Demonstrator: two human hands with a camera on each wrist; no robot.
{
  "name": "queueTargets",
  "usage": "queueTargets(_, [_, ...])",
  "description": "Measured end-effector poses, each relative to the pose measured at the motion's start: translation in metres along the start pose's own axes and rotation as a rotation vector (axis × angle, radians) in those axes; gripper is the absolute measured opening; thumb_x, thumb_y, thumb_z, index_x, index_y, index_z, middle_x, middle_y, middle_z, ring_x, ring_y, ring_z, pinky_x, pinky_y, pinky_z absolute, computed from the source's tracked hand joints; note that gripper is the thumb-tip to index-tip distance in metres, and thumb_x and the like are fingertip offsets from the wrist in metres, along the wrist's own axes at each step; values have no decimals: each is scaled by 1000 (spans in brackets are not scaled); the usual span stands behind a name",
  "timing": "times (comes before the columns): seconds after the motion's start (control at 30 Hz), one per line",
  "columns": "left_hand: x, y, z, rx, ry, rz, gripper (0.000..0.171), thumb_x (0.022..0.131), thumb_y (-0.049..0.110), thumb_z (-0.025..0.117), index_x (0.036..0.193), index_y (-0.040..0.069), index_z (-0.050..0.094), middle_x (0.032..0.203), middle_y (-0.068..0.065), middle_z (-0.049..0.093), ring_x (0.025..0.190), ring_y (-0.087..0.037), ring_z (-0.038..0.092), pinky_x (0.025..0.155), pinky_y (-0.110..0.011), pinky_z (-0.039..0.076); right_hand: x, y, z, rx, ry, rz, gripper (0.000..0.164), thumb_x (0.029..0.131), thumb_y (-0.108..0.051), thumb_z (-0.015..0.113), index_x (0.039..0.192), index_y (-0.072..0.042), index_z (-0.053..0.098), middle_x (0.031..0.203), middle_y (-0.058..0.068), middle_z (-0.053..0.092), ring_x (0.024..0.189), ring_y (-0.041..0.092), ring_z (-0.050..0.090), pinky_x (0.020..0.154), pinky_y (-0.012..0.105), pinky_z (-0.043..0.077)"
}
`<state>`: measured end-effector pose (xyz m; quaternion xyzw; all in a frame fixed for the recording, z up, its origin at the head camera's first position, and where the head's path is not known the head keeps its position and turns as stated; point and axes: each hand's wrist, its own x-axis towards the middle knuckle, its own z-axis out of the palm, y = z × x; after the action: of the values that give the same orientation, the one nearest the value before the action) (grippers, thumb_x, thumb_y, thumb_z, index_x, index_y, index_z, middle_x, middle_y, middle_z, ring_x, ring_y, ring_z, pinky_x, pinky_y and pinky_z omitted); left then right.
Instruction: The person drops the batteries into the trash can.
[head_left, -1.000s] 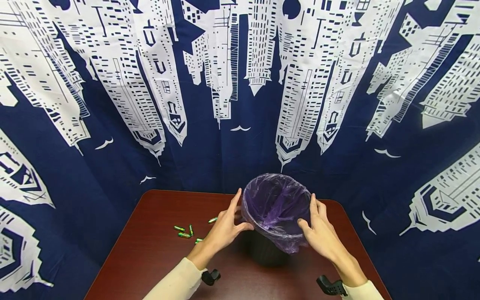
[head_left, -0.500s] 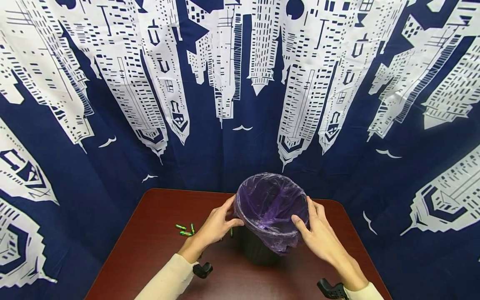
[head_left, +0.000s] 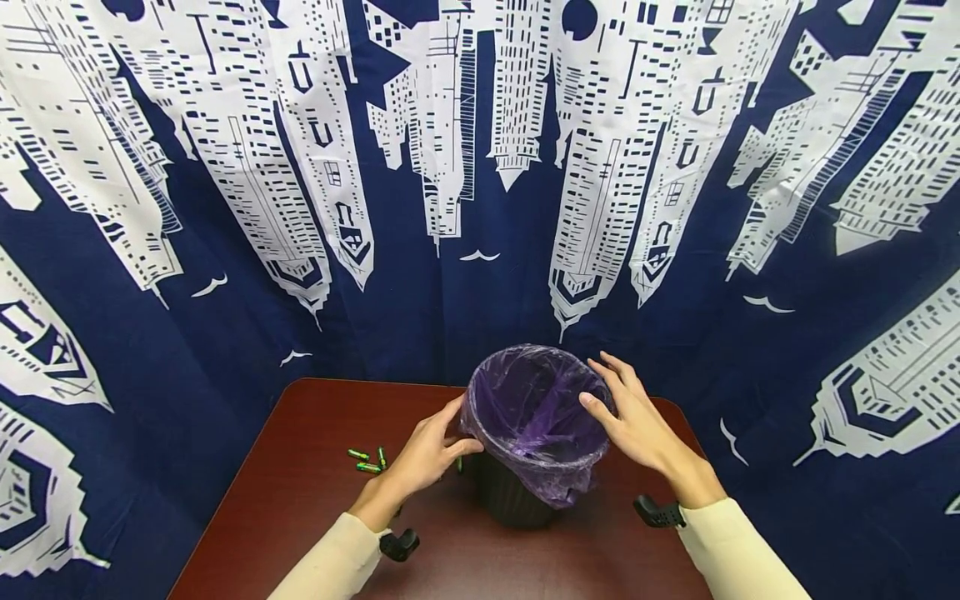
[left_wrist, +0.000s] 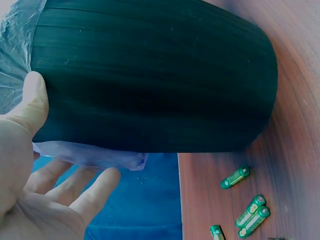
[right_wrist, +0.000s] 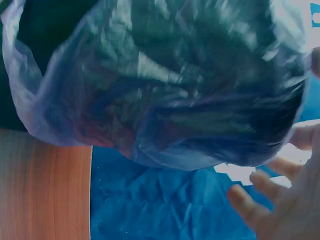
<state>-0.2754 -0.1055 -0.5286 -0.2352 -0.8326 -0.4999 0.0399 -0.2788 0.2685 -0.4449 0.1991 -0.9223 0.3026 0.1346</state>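
Note:
A dark ribbed trash bin (head_left: 513, 498) stands on the table, lined with a thin purple plastic bag (head_left: 534, 408). The bag folds out over the rim and hangs loosely down the outside. At the bin's left side is my left hand (head_left: 422, 460), its thumb at the bag's edge near the rim and its other fingers loosely extended round the side. My right hand (head_left: 636, 421) is at the far right of the rim, fingers spread and thumb reaching over the opening. In the right wrist view the bag (right_wrist: 180, 100) covers much of the bin, with the fingertips beside it.
Several green batteries (head_left: 367, 467) lie on the reddish-brown table (head_left: 277, 517) left of the bin; the left wrist view shows a lone battery (left_wrist: 235, 177) close to it. A dark blue curtain (head_left: 405, 325) with white buildings hangs behind the table.
The bin and bag have shifted slightly left, along with my left hand, which now covers some batteries. My right hand has moved from the rim's right side toward the back, its fingers spreading.

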Motion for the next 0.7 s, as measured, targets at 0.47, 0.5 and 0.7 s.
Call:
queueTargets(0.47, [-17, -16, -14, 123, 34, -17, 88, 104, 28, 88, 180, 15, 45, 177, -18, 58, 155, -44, 65, 116, -60, 63, 20, 16, 14, 8, -213, 30, 95, 118, -54, 63, 185, -1, 22, 196, 19, 16, 180, 53, 22, 142, 78, 22])
queueTargets(0.5, [-18, -18, -15, 127, 41, -17, 87, 104, 28, 88, 179, 15, 46, 175, -18, 59, 153, -44, 67, 116, -60, 64, 20, 17, 15, -2, -213, 24, 94, 118, -54, 63, 185, -1, 22, 196, 19, 17, 180, 53, 23, 142, 78, 23])
queueTargets(0.7, [-31, -35, -19, 207, 52, -41, 82, 106, 32, 87, 177, 15, 51, 167, -18, 66, 153, -44, 67, 119, -62, 61, 21, 18, 18, -41, -187, -6, 88, 120, -46, 61, 183, 3, 24, 193, 22, 23, 177, 54, 29, 141, 77, 27])
